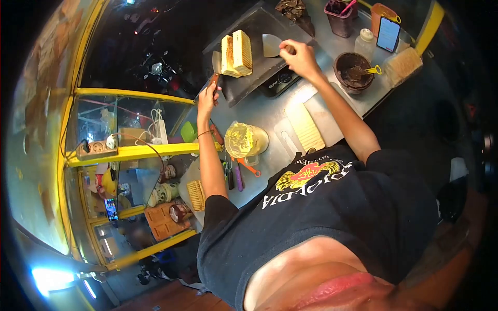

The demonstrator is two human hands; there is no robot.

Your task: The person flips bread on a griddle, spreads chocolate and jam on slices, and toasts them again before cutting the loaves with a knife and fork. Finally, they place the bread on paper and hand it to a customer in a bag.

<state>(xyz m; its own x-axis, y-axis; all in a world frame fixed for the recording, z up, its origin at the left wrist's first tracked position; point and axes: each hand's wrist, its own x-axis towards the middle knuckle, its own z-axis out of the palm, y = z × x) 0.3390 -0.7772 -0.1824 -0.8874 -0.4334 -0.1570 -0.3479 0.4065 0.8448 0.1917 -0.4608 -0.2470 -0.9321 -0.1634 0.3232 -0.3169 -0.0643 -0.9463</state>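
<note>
My left hand (208, 97) is closed round the wooden handle of a spatula (215, 72), whose metal blade lies against the left side of the bread. My right hand (300, 58) grips a second spatula (271, 45); its wide blade is over the griddle, apart from the bread on its right. Two thick, pale yellow bread blocks (242, 53) stand side by side on the dark flat griddle (270, 70), with browning visible between them. Below the griddle's near edge shows a stove knob (283, 76).
Nearer me are a tub of yellow spread (244, 140), a ridged bread slab (305, 127) by a white board (285, 136), and a purple-handled tool (238, 178). At right stand a bowl of dark brown spread (348, 72), a bottle (365, 44), a phone (388, 33) and wrapped bread (403, 66).
</note>
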